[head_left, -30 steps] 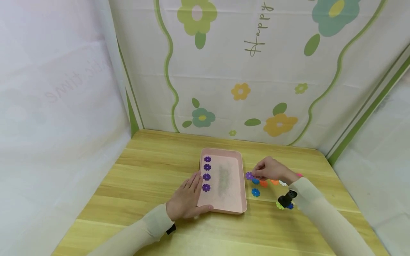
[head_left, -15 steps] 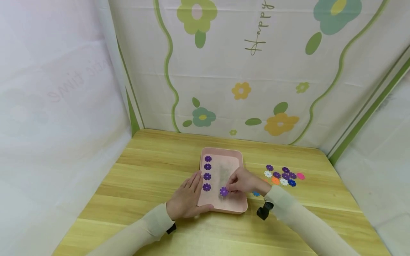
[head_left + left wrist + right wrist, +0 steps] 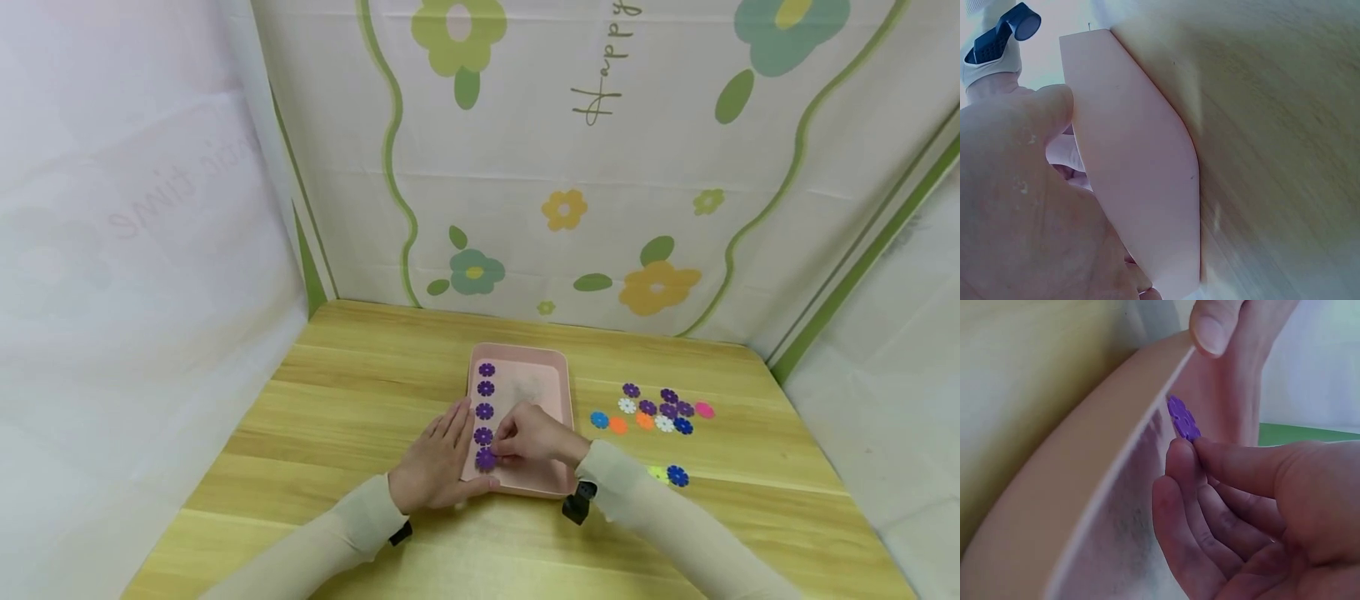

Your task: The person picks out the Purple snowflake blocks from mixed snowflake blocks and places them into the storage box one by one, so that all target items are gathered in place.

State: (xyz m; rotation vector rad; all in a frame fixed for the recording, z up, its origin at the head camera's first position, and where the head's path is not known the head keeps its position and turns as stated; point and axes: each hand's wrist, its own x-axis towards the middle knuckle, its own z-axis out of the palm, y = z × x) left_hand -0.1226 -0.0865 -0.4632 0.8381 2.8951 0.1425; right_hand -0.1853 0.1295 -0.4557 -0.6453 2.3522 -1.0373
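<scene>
My right hand (image 3: 531, 435) is inside the pink tray (image 3: 558, 400), pinching a purple flower-shaped disc (image 3: 485, 459) between thumb and fingertip. In the right wrist view the purple disc (image 3: 1184, 419) stands tilted near the tray's wall. Several darker purple flower discs (image 3: 485, 411) lie in a column along the tray's left side, and the pinched disc is at the near end of that column. My left hand (image 3: 435, 462) rests on the tray's left edge with straight fingers, its thumb over the near-left corner. From below, the left wrist view shows that palm (image 3: 1029, 206) against the tray's outer wall (image 3: 1141, 150).
To the right of the tray, more flower discs lie loose on the wooden table (image 3: 360, 367): purple (image 3: 668, 396), white (image 3: 626, 406), orange (image 3: 618, 425), light blue (image 3: 599, 420), pink (image 3: 704, 410) and dark blue (image 3: 678, 476). A printed curtain (image 3: 510, 150) hangs behind the table.
My right hand has carried the purple disc leftward from the loose pieces into the tray, down to the column's near end. The left hand stays at the tray's edge.
</scene>
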